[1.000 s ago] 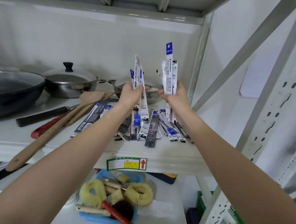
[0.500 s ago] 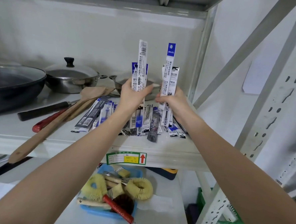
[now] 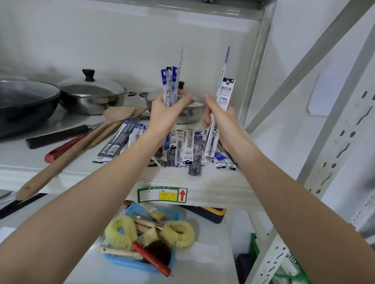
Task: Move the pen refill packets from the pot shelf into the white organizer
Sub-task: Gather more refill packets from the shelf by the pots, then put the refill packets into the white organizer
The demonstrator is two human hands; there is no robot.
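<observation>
A heap of pen refill packets [image 3: 181,148], narrow blue, white and black sleeves, lies on the pot shelf [image 3: 118,177] near its front edge. Above that heap, my left hand [image 3: 165,114] grips an upright bunch of packets [image 3: 170,86]. My right hand [image 3: 219,119] holds a second upright bunch [image 3: 223,93] a little to the right, and the two hands are apart. The white organizer is not in view.
Two lidded steel pots [image 3: 93,94] [image 3: 184,111] and a dark pan [image 3: 15,105] stand behind the heap. Wooden spatulas [image 3: 76,148] and a red-handled tool [image 3: 61,149] lie to the left. A blue tray of brushes [image 3: 143,242] sits on the shelf below. Shelf uprights [image 3: 326,150] rise on the right.
Both hands have drawn slightly apart with their bunches. The bunches have turned edge-on to the camera. My view has shifted a little closer to the shelf.
</observation>
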